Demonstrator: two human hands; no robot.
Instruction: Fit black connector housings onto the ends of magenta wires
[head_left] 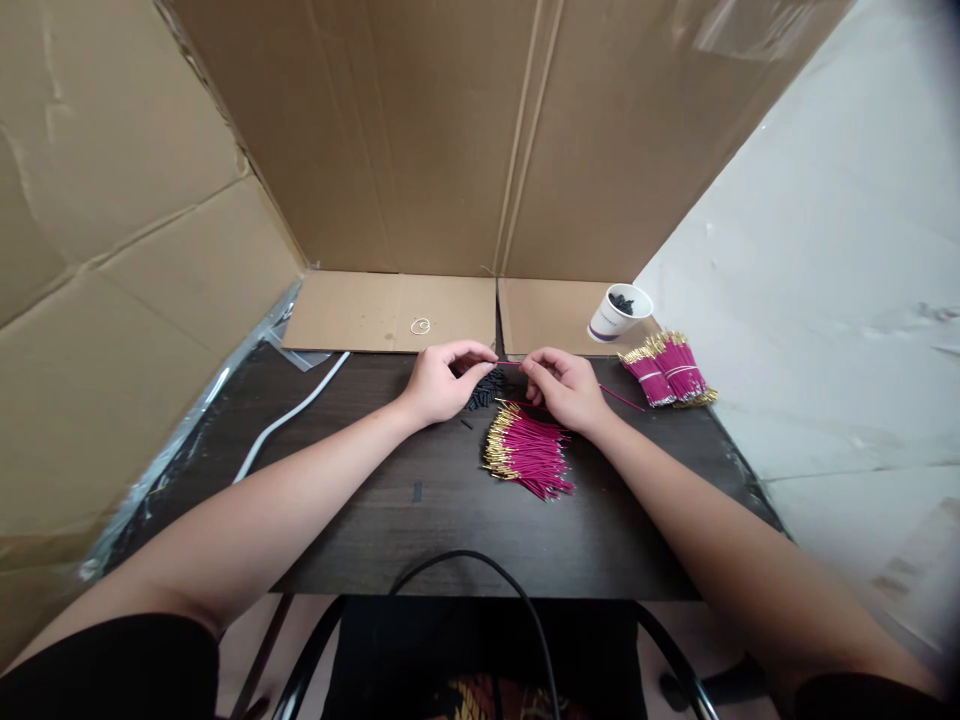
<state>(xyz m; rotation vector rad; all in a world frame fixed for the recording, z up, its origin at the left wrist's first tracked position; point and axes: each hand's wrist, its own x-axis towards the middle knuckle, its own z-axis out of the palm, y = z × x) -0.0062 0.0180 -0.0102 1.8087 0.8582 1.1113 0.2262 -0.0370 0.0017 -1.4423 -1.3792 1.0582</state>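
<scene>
Between my two hands runs a thin magenta wire (509,362), level above the table. My right hand (564,388) is closed in a pinch on it. At the wire's other end the thumb and fingertips of my left hand (447,384) are pinched together; what lies between them is too small to make out. Just below the fingertips is a heap of short black sleeves (486,390), partly hidden by my left hand. Nearer to me lies a loose pile of magenta wires (536,455) with gold pin ends pointing left. A single magenta wire (622,397) sticks out beyond my right wrist.
A paper cup (609,322) holding black sleeves stands at the back right on a cardboard sheet (345,310). Banded bundles of magenta wires (667,370) lie to the right. A white ring-shaped band (420,326) and a pale cable (292,415) are on the left. Cardboard walls (420,140) enclose the back.
</scene>
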